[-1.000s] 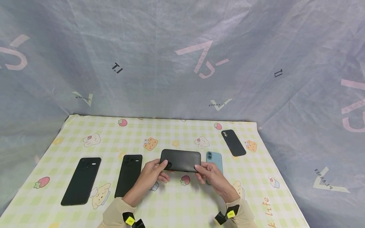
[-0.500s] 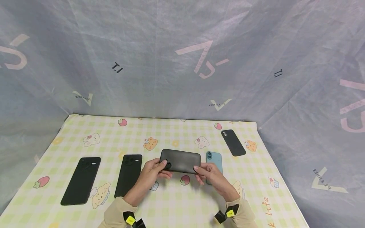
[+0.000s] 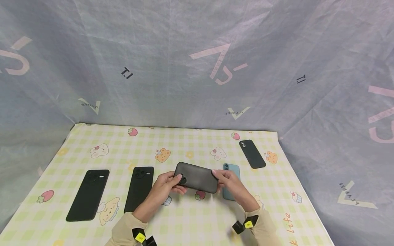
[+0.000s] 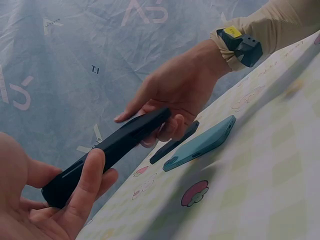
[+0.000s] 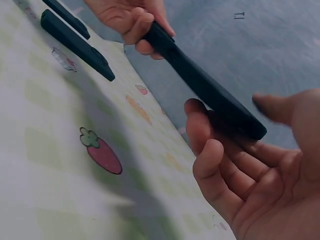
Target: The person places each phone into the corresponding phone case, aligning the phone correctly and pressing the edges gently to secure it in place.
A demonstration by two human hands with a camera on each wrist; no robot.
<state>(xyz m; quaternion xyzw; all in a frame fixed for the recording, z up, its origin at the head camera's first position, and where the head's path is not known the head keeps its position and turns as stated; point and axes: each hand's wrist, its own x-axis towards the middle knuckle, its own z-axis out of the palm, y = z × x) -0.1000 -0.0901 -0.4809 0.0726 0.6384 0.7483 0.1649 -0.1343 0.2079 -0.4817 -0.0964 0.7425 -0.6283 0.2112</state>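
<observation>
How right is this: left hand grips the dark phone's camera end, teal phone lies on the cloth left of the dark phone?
Wrong side: the teal phone lies on the cloth right of the dark phone, per the head view. The left hand does grip the camera end.

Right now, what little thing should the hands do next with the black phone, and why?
Maybe the right hand should lower its thumb onto the black phone: the left hand grips one end, but that thumb looks apart from the other.
</observation>
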